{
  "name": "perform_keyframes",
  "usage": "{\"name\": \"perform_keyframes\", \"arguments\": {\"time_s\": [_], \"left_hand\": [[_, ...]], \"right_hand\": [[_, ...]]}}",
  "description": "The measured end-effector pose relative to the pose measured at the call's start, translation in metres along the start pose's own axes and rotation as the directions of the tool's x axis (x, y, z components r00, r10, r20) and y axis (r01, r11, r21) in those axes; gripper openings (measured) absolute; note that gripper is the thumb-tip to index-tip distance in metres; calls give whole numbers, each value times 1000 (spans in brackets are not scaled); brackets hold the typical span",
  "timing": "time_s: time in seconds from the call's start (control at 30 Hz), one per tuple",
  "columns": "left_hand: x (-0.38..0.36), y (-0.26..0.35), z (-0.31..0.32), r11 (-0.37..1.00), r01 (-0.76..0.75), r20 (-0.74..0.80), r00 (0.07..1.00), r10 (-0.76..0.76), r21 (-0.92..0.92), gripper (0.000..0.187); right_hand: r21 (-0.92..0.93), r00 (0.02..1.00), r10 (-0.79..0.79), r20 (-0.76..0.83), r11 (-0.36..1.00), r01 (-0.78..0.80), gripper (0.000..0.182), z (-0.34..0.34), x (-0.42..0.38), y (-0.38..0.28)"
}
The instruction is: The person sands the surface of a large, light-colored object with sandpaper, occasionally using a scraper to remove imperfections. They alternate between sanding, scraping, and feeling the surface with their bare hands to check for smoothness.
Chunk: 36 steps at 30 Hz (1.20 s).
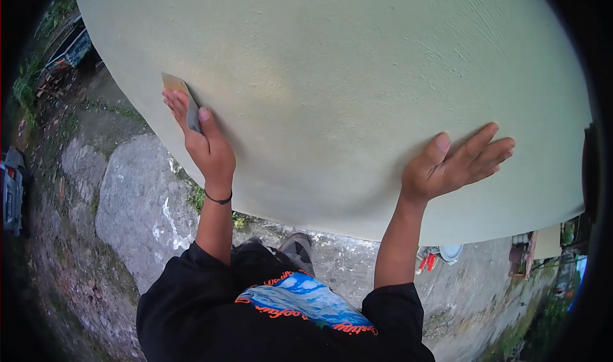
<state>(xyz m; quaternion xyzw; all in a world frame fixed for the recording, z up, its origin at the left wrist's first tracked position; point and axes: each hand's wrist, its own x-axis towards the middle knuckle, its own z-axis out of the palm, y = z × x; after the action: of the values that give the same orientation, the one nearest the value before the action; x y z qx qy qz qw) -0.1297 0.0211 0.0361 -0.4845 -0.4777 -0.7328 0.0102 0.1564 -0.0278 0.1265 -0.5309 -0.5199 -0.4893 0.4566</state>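
Note:
A large pale green panel (332, 94) with a curved lower edge in this view fills the space before me. My left hand (209, 145) grips a thin, flat sheet (193, 114), grey with a tan upper end, thumb on one side and fingers on the other. It is held at the panel's left part, and whether it is sandpaper or a scraper blade I cannot tell. My right hand (453, 164) is at the panel's lower right, fingers stretched out and thumb raised, with nothing in it. Fine scratches and small bumps mark the panel's upper right.
Cracked concrete (143, 189) with moss lies below and to the left. Red-handled tools (429, 261) and a pale round container (451, 253) sit on the ground under the panel's right edge. A vehicle (13, 189) stands at far left. My shoe (297, 247) shows below.

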Motion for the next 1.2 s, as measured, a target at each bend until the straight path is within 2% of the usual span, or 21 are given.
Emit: {"name": "perform_keyframes", "arguments": {"time_s": [0.07, 0.17, 0.2, 0.23, 0.27, 0.3, 0.33, 0.4, 0.43, 0.5, 0.53, 0.57, 0.6, 0.67, 0.7, 0.8, 0.93, 0.97, 1.07, 1.13, 1.2], "left_hand": [[-12, -6, -5, 988, -105, 113, 989, 92, 113, 50], [17, -25, -18, 976, 209, 31, 978, -208, -60, 51], [28, -32, -21, 934, 340, 20, 940, -339, -114, 51], [34, -24, -24, 810, 569, 77, 822, -564, -142, 52], [26, -18, -16, 815, 559, 108, 829, -549, -152, 52], [11, -11, -3, 964, 265, 32, 964, -265, -8, 52], [-1, -6, 5, 988, -55, -6, 998, 57, 142, 51], [-4, -11, 1, 978, -151, 65, 988, 143, 141, 51], [8, -3, 1, 980, -116, 40, 993, 111, 160, 52], [42, 9, -2, 946, 299, 10, 954, -301, -124, 53], [56, 15, -3, 825, 506, 55, 859, -510, -252, 53], [53, 20, 8, 964, 240, -30, 969, -245, -117, 53], [45, 39, 25, 998, -51, -74, 996, 54, 38, 53], [14, 52, 38, 895, -437, 124, 897, 425, 96, 49], [6, 58, 41, 829, -547, 215, 829, 517, 117, 49], [33, 63, 47, 837, -531, 103, 847, 521, 132, 49], [46, 99, 57, 920, -384, 26, 923, 383, 74, 48], [37, 106, 61, 869, -486, 80, 874, 479, 99, 47], [-18, 95, 63, 752, -657, 355, 714, 603, 45, 46], [-6, 92, 61, 736, -672, 327, 716, 617, 83, 46], [19, 94, 55, 721, -683, 320, 714, 623, 121, 46]], "right_hand": [[2, 1000, -4, -5, 1000, 4, 61, -1, 0, 1], [89, 998, -58, -34, 994, 61, 58, 0, -1, 3], [60, 998, -47, -32, 997, 49, 58, 0, -1, 4], [71, 998, -49, -40, 996, 51, 57, 0, -2, 3], [80, 997, -49, -56, 995, 53, 57, 1, -1, 1], [87, 998, -39, -54, 995, 43, 57, 1, -1, 1], [49, 997, -30, -65, 998, 33, 57, 0, -2, 0], [89, 997, -38, -70, 995, 44, 57, 1, -1, 1], [81, 998, -33, -60, 996, 38, 57, 1, -2, 2], [62, 998, -24, -63, 998, 28, 56, 2, -4, 3], [66, 998, -18, -64, 998, 22, 56, 4, -3, 4], [67, 997, -9, -74, 998, 14, 56, 4, -3, 3], [61, 998, -12, -69, 998, 16, 55, 4, -3, 3], [67, 997, -10, -82, 998, 15, 55, 5, -2, 3], [70, 996, -19, -85, 997, 25, 54, 6, -2, 4], [87, 995, 0, -103, 996, 9, 52, 9, -10, 3], [85, 993, 28, -119, 996, -17, 50, 10, -12, 1], [86, 992, 35, -120, 996, -25, 50, 9, -12, 0], [83, 993, 18, -113, 997, -9, 51, 7, -13, 1], [67, 999, -16, -32, 998, 18, 53, 1, -14, 1], [77, 998, 10, -65, 997, -5, 52, 5, -16, -2]]}}
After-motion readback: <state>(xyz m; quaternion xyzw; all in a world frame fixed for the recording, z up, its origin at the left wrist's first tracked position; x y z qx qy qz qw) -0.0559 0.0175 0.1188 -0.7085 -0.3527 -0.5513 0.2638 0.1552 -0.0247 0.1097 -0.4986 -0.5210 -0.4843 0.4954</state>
